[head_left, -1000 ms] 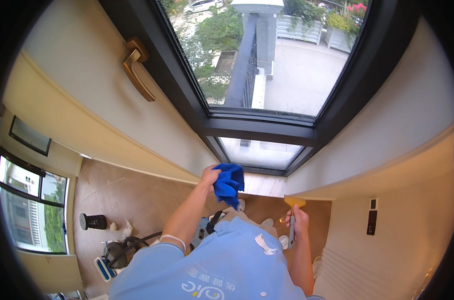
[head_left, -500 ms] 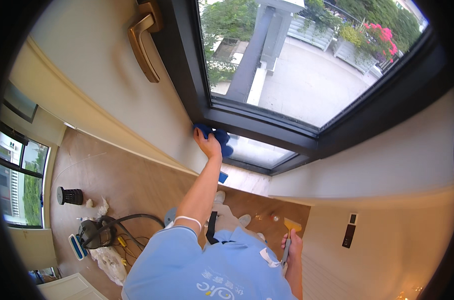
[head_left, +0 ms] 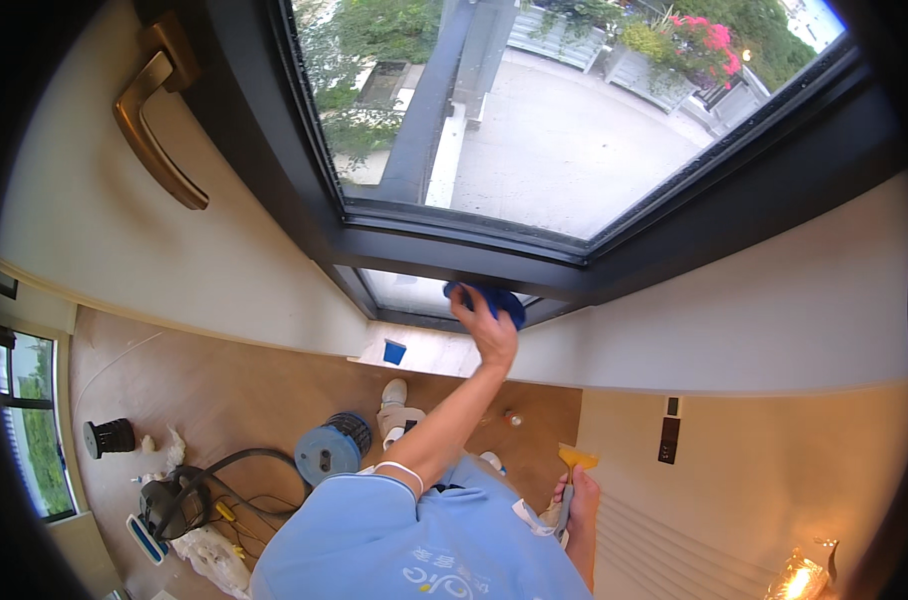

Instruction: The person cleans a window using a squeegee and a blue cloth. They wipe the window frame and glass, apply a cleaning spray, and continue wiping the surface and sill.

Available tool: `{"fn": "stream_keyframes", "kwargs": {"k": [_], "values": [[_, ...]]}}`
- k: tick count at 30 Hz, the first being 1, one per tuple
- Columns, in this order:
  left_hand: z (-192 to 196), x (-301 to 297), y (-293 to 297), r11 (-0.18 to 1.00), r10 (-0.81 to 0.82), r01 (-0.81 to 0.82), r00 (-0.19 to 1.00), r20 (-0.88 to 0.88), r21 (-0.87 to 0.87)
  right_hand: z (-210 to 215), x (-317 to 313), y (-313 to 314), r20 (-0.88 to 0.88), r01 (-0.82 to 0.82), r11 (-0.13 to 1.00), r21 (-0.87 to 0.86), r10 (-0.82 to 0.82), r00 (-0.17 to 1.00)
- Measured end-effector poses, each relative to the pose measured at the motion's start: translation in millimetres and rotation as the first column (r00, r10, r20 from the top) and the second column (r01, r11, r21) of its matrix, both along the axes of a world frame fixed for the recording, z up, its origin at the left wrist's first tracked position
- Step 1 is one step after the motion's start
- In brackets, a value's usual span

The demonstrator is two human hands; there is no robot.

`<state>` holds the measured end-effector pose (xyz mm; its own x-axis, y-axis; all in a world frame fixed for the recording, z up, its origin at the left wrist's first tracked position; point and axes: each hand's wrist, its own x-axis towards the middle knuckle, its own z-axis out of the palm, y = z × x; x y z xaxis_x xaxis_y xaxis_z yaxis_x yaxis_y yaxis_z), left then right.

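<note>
My left hand [head_left: 489, 335] reaches up with a dark blue cloth [head_left: 512, 306] gripped in its fingers. The cloth lies against the low glass strip and the underside of the black window frame [head_left: 454, 258], near its right corner. Lower right, my right hand [head_left: 581, 503] is closed round the grey handle of a yellow-bladed scraper [head_left: 579, 459], held away from the window. A small blue piece [head_left: 394, 352] sits on the pale sill [head_left: 436, 346], left of my left forearm.
A bronze window handle [head_left: 157, 135] juts out at the upper left. On the floor stand a blue round container [head_left: 327, 455], a black cylinder [head_left: 109, 438] and a vacuum cleaner [head_left: 169, 505] with its hose. A dark socket panel [head_left: 668, 440] is on the right wall.
My left hand has moved the cloth rightward along the lower frame, from the left corner toward the right one. The view has shifted, and more of the blue container shows. The scraper stays in my right hand.
</note>
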<state>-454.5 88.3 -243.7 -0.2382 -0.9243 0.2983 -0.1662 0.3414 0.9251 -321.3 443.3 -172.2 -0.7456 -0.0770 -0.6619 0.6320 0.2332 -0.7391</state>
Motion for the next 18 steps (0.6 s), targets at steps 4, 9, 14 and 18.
{"fn": "stream_keyframes", "kwargs": {"k": [4, 9, 14, 18], "values": [[-2, -35, 59, 0.987, -0.158, 0.157, 0.987, -0.014, -0.036, -4, 13, 27, -0.023, 0.096, 0.995, -0.028, -0.097, 0.995], [7, -51, 108, 0.896, -0.410, 0.427, 0.901, 0.143, -0.120, -14, 34, 66, -0.010, 0.142, 0.990, 0.003, -0.142, 0.990], [10, -51, 106, 0.730, -0.499, 0.617, 0.774, 0.389, -0.292, -27, 46, 89, 0.028, 0.183, 0.983, -0.011, -0.182, 0.983], [8, -55, 92, 0.612, -0.470, 0.695, 0.703, 0.533, -0.377, -34, 43, 91, 0.067, 0.126, 0.992, -0.012, -0.125, 0.990]]}}
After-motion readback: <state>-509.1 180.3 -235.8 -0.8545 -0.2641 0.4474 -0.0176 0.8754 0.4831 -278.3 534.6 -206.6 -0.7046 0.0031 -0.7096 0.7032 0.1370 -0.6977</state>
